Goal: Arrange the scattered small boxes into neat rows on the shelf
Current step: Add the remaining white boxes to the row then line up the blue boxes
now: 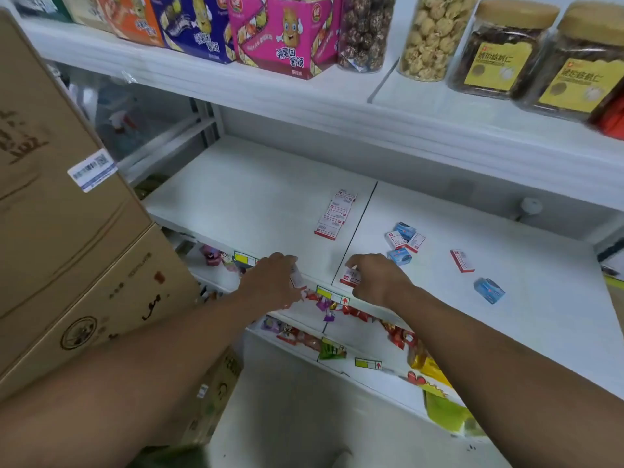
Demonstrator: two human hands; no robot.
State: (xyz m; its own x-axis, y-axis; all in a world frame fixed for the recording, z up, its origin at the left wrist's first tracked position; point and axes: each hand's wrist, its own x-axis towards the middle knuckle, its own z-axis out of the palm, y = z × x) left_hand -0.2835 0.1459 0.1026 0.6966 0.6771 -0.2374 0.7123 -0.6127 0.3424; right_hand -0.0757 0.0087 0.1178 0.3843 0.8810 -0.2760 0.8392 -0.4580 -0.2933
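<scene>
At the shelf's [256, 197] front edge, my left hand [273, 282] pinches one small box [297, 278] and my right hand [374, 282] grips another [349, 276]; four form a row [334, 214], others lie scattered [403, 241]. Light, stiff cartons, I judge; hold by the long sides

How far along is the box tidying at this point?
Done: one row of red-and-white boxes lined up. In hand: left hand and right hand each grip a small box at the shelf front. Left: the scattered cluster, a lone red box and a blue box.
</scene>
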